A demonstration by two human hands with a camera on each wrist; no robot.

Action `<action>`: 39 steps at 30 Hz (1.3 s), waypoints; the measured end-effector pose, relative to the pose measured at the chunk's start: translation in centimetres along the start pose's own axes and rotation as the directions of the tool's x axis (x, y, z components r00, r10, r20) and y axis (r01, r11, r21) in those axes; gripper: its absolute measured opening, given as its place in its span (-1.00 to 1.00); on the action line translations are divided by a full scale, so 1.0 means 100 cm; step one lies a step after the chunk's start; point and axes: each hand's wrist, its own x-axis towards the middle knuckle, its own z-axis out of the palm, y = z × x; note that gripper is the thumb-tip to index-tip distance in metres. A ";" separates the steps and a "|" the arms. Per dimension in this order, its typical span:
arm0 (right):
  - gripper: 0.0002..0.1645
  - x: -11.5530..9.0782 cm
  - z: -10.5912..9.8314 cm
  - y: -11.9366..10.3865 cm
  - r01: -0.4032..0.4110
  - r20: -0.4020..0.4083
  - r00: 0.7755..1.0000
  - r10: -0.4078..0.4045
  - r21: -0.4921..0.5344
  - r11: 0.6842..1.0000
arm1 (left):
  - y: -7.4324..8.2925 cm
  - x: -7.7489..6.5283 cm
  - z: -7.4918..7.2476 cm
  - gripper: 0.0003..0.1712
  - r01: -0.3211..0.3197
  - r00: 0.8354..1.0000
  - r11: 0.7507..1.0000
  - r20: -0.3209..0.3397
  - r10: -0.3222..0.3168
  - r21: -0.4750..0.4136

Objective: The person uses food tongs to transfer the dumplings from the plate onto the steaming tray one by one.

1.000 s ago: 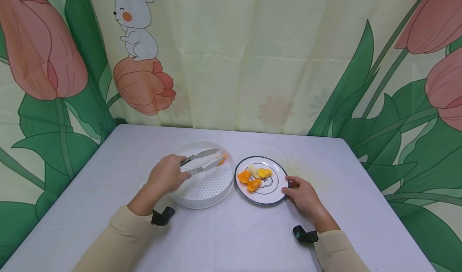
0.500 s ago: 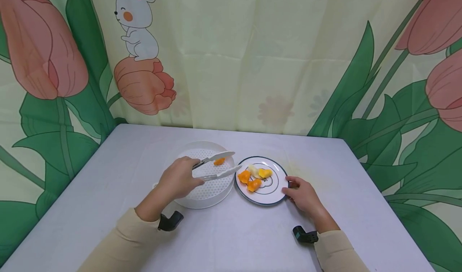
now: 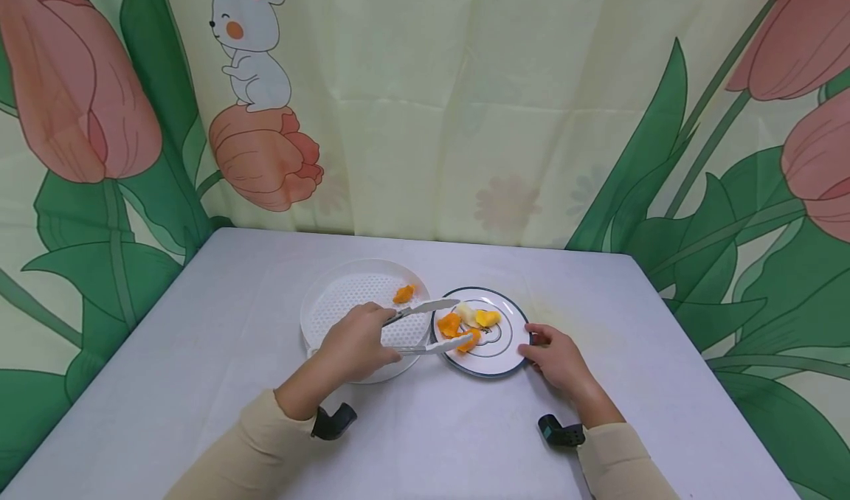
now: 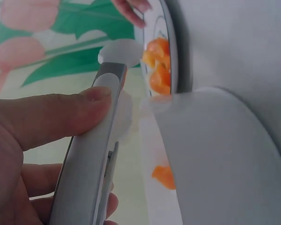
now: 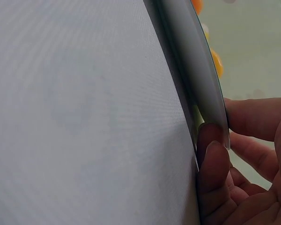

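Observation:
My left hand (image 3: 358, 345) grips metal tongs (image 3: 433, 307) with pale tips; their arms are spread apart. The tips reach over the left part of a white plate (image 3: 508, 346) with a dark blue rim. In the left wrist view the thumb presses along the handle of the tongs (image 4: 86, 154). Orange pieces (image 3: 448, 325), a yellow piece (image 3: 488, 318) and a pale piece (image 3: 466, 313) lie on the plate. At the plate's right edge, my right hand (image 3: 561, 361) pinches the rim, thumb on top and fingers beneath in the right wrist view. One orange piece (image 3: 403, 294) sits in the white round basket (image 3: 352, 286).
The basket has low walls and a perforated base, and stands close to the plate's left side. Both are on a table with a white cloth (image 3: 438, 441). Behind the table hangs a curtain (image 3: 412, 116) printed with tulips and a rabbit.
My left hand has moved right with the tongs, from over the basket to over the plate. The orange piece stays in the basket. The right hand keeps its hold on the rim.

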 end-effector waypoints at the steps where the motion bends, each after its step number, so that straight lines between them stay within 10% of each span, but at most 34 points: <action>1: -0.35 0.000 0.000 0.000 0.004 0.001 1.000 -0.004 -0.001 1.000 | 0.002 0.000 0.001 -0.30 -0.002 1.000 1.000 0.005 0.002 0.001; 39: -0.35 0.001 -0.001 -0.001 0.009 0.005 1.000 -0.008 -0.006 1.000 | 0.021 0.011 0.018 -0.50 -0.075 0.997 0.993 0.035 0.072 0.091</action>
